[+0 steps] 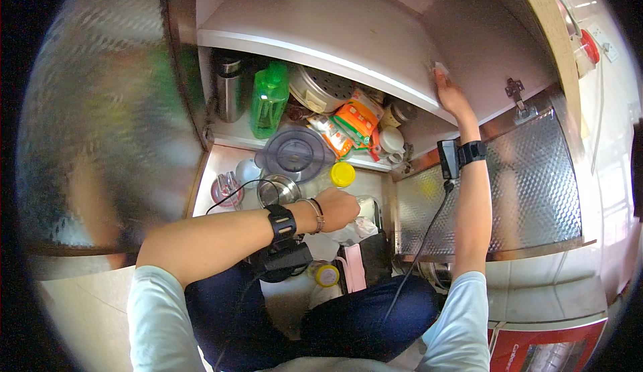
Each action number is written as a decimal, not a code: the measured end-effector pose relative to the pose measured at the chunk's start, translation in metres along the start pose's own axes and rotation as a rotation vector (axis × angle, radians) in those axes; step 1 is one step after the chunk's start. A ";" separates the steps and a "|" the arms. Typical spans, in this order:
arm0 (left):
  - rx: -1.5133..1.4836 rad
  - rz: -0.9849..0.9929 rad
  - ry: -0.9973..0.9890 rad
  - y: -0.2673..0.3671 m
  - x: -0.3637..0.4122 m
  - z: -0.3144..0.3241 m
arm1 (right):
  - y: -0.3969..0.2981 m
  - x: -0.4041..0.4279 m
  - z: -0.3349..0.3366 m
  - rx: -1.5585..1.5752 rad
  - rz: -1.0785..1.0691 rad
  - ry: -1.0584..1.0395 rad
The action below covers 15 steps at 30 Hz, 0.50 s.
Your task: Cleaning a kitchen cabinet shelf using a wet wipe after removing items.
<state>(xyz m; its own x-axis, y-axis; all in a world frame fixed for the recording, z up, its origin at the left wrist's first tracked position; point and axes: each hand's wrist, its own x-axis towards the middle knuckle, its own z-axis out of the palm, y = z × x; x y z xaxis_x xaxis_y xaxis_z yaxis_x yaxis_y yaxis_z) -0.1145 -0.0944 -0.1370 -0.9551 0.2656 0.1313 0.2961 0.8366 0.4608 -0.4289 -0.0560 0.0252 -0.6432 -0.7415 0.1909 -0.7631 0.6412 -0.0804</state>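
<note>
My right hand [450, 93] reaches onto the bare upper shelf [321, 25] of a cabinet, close to its right side wall. Its fingertips press a small whitish piece [440, 67], seemingly cloth or tissue, against the surface. My left hand [337, 210] is curled, knuckles up, over the things standing before the cabinet; its fingers are hidden beneath it. Nearest to it are a crumpled white plastic bag [365, 227], a yellow-lidded jar [343, 174] and a steel bowl [279, 191].
The lower shelf holds a steel flask [229, 90], a green plastic bottle [270, 101], orange packets [357, 116] and a white mug [392, 141]. A translucent lid [295, 155] overhangs its edge. Textured doors stand open at left [100, 135] and right [532, 186]. A cable [427, 241] hangs from my right wrist.
</note>
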 end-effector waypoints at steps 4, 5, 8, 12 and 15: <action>0.074 -0.007 -0.020 0.006 0.002 -0.006 | -0.018 0.008 -0.009 -0.120 0.113 -0.115; 0.072 -0.001 -0.016 0.007 0.003 -0.007 | -0.027 0.009 -0.007 -0.097 0.012 -0.110; 0.064 0.011 -0.003 0.008 0.004 -0.007 | -0.081 -0.006 -0.003 -0.091 -0.178 -0.127; 0.032 0.043 -0.010 0.006 0.004 -0.005 | -0.120 -0.016 0.000 0.018 -0.376 -0.092; 0.001 0.006 -0.045 0.002 0.006 -0.001 | -0.109 -0.008 -0.009 0.062 -0.337 -0.167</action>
<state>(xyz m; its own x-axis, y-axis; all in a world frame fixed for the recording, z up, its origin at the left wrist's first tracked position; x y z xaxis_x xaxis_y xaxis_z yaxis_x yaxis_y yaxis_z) -0.1192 -0.0914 -0.1346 -0.9519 0.2917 0.0942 0.3015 0.8355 0.4594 -0.3404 -0.1180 0.0411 -0.3528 -0.9341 0.0551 -0.9327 0.3464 -0.1001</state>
